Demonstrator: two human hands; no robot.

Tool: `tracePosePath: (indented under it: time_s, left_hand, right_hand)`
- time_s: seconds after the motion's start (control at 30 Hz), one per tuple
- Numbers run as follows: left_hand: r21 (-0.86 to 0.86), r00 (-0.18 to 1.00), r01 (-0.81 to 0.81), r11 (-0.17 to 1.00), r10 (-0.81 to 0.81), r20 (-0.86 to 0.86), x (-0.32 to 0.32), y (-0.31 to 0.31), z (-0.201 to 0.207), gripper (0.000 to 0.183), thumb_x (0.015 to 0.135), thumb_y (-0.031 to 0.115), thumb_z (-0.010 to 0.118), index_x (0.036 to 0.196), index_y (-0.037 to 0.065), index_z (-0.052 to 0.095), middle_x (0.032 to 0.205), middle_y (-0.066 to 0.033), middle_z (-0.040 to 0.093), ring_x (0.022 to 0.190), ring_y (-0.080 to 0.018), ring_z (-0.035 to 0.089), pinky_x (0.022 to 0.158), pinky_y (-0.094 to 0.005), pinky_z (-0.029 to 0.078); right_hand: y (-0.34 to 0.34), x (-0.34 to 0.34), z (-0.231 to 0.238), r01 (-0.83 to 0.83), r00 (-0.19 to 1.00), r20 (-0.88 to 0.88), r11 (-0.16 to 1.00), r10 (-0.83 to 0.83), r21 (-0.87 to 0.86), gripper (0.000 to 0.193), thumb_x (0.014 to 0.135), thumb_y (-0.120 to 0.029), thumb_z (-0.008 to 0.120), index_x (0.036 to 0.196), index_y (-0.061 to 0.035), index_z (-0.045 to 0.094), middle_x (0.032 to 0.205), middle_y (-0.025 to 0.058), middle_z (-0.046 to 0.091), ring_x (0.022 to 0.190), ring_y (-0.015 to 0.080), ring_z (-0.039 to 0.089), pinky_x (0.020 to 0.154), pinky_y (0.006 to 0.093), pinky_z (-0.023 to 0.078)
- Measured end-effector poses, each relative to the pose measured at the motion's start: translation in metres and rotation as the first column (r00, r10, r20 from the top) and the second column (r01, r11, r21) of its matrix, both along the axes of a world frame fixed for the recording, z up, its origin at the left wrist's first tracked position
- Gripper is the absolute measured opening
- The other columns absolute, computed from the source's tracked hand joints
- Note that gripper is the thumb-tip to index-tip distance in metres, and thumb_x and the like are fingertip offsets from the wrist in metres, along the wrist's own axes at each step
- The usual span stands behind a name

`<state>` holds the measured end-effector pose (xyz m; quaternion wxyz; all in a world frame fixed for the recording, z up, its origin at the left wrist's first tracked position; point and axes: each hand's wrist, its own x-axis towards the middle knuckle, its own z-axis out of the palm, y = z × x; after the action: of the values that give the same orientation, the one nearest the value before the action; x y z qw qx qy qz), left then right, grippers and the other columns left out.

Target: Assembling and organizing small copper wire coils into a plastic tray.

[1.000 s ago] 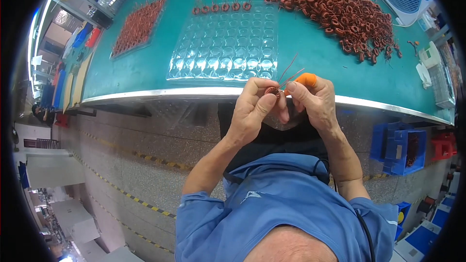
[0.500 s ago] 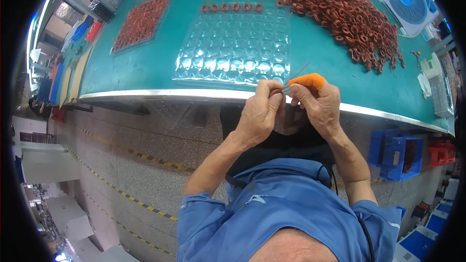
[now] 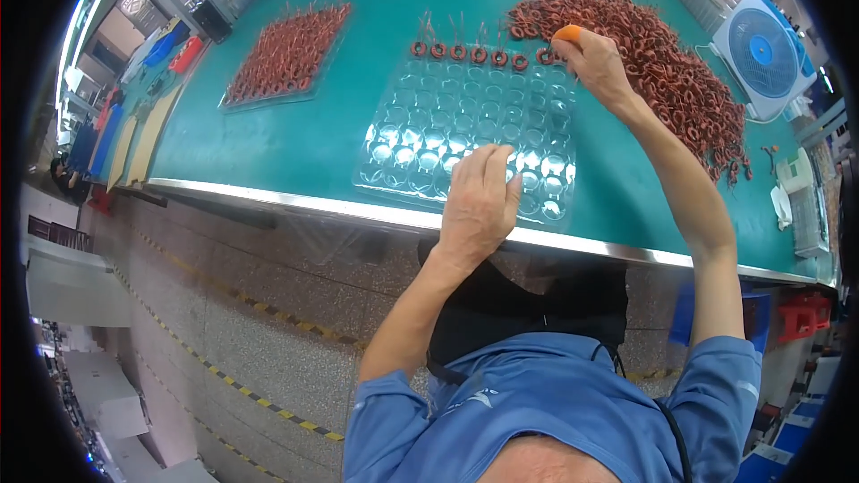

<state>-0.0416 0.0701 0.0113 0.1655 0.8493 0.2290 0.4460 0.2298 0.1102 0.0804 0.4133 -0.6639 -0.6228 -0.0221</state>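
Note:
A clear plastic tray (image 3: 380,161) with round pockets lies on the green bench. Along its far edge stands a row of copper-wound ring coils (image 3: 479,55), their wire leads pointing up. At the right end of that row, my right hand (image 3: 601,67), with an orange finger cover, pinches another ring coil (image 3: 547,56). My left hand (image 3: 480,206) rests over the tray's near edge, fingers stretched out and holding nothing. Beside my right hand spreads a large pile of loose ring coils (image 3: 667,72).
A second tray filled with coils (image 3: 286,54) lies at the left of the bench. A blue-and-white fan (image 3: 761,49) stands at the right, beyond the pile. The metal-edged bench front (image 3: 358,212) runs before me. A red stool (image 3: 803,315) is below right.
My right hand has moved from beside my left hand to the tray's far right corner with a coil. My left hand has let go and opened over the tray's near edge.

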Motion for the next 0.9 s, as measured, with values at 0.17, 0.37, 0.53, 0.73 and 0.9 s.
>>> tracePosePath:
  time_s: [0.17,0.37,0.53,0.73,0.9]
  left_hand:
    - [-0.086,0.999,0.039,0.996,-0.036,0.026,0.002,0.0,-0.002,0.036,0.084,0.009,0.064,0.116,-0.002,0.053,0.111,-0.0193,0.056,0.103,-0.0357,0.055,0.089,-0.0438,0.044]
    - [-0.073,1.0,-0.019,0.997,0.018,-0.018,0.0,0.004,-0.002,0.026,0.084,0.006,0.063,0.109,0.001,0.06,0.111,-0.0185,0.059,0.106,-0.0363,0.055,0.091,-0.0438,0.043]
    - [0.086,0.938,0.258,0.962,-0.228,-0.261,-0.003,0.01,0.013,0.037,0.083,0.036,0.067,0.11,0.01,0.063,0.113,-0.0072,0.059,0.112,-0.0294,0.052,0.094,-0.0443,0.037]
    - [0.171,0.877,0.301,0.938,-0.202,-0.436,-0.006,-0.001,0.016,0.051,0.081,0.038,0.069,0.123,0.012,0.059,0.121,-0.0067,0.057,0.111,-0.0284,0.05,0.091,-0.0444,0.037]
    - [0.192,0.866,0.287,0.939,-0.168,-0.472,-0.007,-0.002,0.015,0.053,0.081,0.037,0.069,0.127,0.014,0.057,0.124,-0.0056,0.056,0.11,-0.029,0.051,0.091,-0.0438,0.038]
  right_hand:
    - [0.028,0.024,-0.01,-0.025,0.971,0.229,0.98,0.071,-0.197,0.022,0.091,-0.022,0.06,0.1,-0.0031,0.067,0.076,0.0157,0.067,0.066,0.0267,0.065,0.063,0.0382,0.05]
    - [-0.014,0.033,0.026,0.093,0.951,0.294,0.996,-0.092,0.012,0.032,0.094,-0.028,0.059,0.108,-0.0006,0.065,0.078,0.019,0.067,0.072,0.0306,0.066,0.067,0.0404,0.049]
    - [-0.117,0.056,0.053,0.187,0.88,0.442,0.982,-0.175,0.015,0.026,0.092,-0.023,0.062,0.106,-0.0005,0.066,0.08,0.0167,0.068,0.07,0.0273,0.066,0.064,0.0371,0.049]
    - [-0.22,0.063,0.002,0.426,0.782,0.572,0.882,-0.247,-0.201,0.037,0.084,-0.03,0.071,0.11,-0.0044,0.062,0.093,0.013,0.064,0.087,0.0277,0.064,0.073,0.0399,0.052]
    - [-0.227,0.07,-0.04,0.449,0.682,0.697,0.879,-0.22,-0.162,0.031,0.086,-0.022,0.066,0.106,0.0001,0.058,0.095,0.0114,0.058,0.089,0.0281,0.058,0.075,0.0389,0.051]
